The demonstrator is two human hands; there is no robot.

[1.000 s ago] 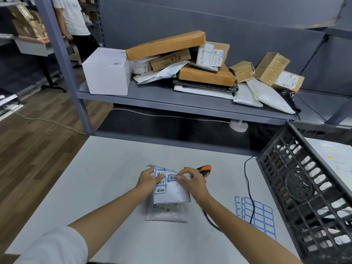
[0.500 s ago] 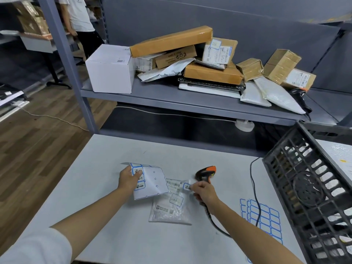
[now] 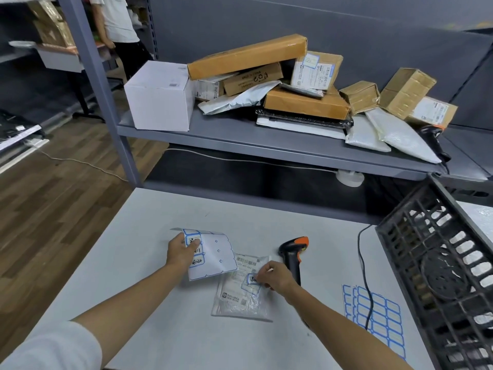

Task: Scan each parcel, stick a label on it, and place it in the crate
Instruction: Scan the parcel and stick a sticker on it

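A small clear plastic parcel (image 3: 241, 297) with a barcode lies flat on the white table (image 3: 133, 263). My right hand (image 3: 274, 276) pinches a blue-edged label (image 3: 250, 280) and holds it down on the parcel's upper right part. My left hand (image 3: 180, 252) grips a curled label sheet (image 3: 213, 253) just left of the parcel, thumb on its written labels. A black and orange scanner (image 3: 293, 252) lies on the table behind my right hand. The black slatted crate (image 3: 437, 263) stands at the right, tilted, with white parcels showing through its slats.
A second sheet of blue labels (image 3: 378, 316) lies by the crate under the scanner's black cable (image 3: 361, 263). The grey shelf (image 3: 240, 140) behind holds several cardboard boxes, a white box (image 3: 160, 94) and mailer bags. A person (image 3: 117, 22) stands at far left.
The label sheet came off the parcel and moved left with my left hand. My right hand carried one peeled label down onto the parcel.
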